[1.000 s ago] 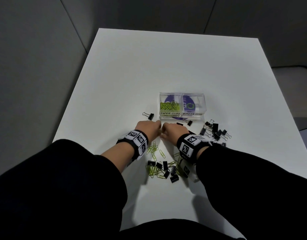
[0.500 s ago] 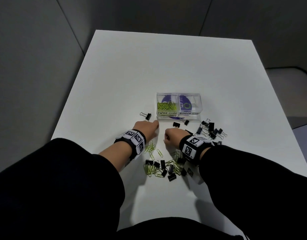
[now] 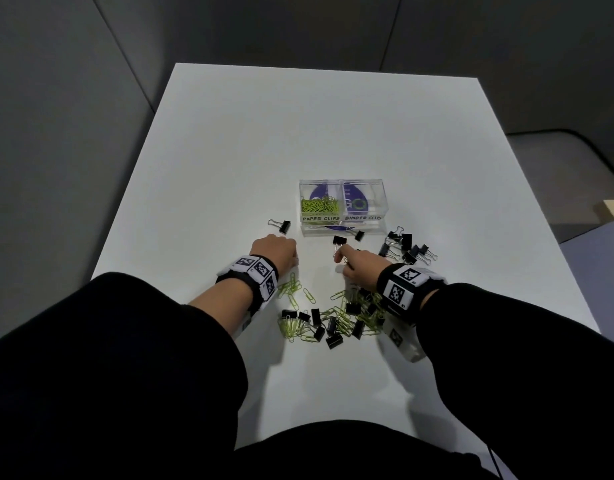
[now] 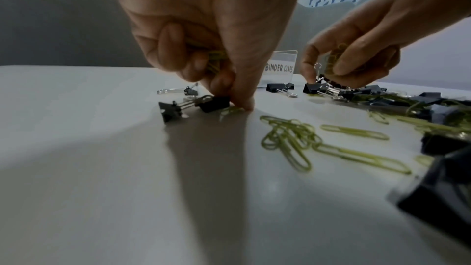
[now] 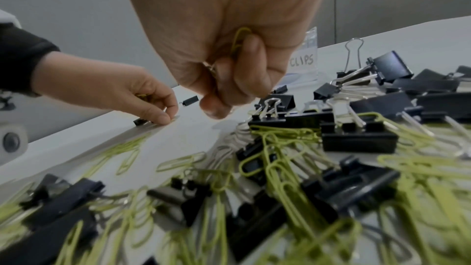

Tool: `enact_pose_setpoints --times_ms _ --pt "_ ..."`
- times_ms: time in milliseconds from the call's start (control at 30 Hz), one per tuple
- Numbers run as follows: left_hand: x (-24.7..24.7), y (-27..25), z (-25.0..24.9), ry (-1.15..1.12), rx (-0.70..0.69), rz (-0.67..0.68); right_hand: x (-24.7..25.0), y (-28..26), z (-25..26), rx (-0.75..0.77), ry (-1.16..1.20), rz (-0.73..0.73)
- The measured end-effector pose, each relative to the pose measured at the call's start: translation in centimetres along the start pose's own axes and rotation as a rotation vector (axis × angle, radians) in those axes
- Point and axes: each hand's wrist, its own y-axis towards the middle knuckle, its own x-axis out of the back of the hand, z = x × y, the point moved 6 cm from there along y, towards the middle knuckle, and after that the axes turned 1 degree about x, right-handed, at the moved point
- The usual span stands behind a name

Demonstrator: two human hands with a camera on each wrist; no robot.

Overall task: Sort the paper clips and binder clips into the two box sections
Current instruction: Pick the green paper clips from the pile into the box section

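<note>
Sorting is sitting at an early-to-middle stage, by my reading. The clear box (image 3: pixel 343 206) is standing at mid-surface, its left section, labelled PAPER CLIPS, already carrying a small heap of green paper clips (image 3: pixel 320 206); the right section, labelled BINDER CLIPS, is looking bare of clips from the head view. Most of the work is remaining: a tangled pile of paper clips and binder clips (image 3: pixel 333 320) is lying on the white surface (image 3: pixel 229 150) near the person, a second cluster of binder clips (image 3: pixel 407 249) is lying just right of the box, and a lone binder clip (image 3: pixel 280 225) is sitting to its left. The left hand (image 4: pixel 203 33) is curling around a few green clips in the palm while its fingertips are pressing down at another paper clip beside a black binder clip (image 4: pixel 214 104). The right hand (image 5: pixel 229 51) is likewise closing over green clips tucked in the palm, fingertips reaching toward the near edge of the pile; whether they are touching a clip I cannot tell. Paper clips: thin looped wire, coated matte yellow-green, tending to interlock. Binder clips: folded black sheet bodies, wedge-shaped, with bright wire handles. Box: rigid transparent plastic with a centre divider.
</note>
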Motion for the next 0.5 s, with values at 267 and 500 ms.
enact_pose_setpoints --times_ms 267,500 --pt "0.9 -1.3 -0.1 -0.206 -0.020 -0.051 -0.5 -0.7 1.0 0.058 -0.081 0.016" --pt "-0.7 -3.2 1.2 -0.367 -0.042 0.074 -1.8 -1.6 1.1 0.130 -0.406 0.068"
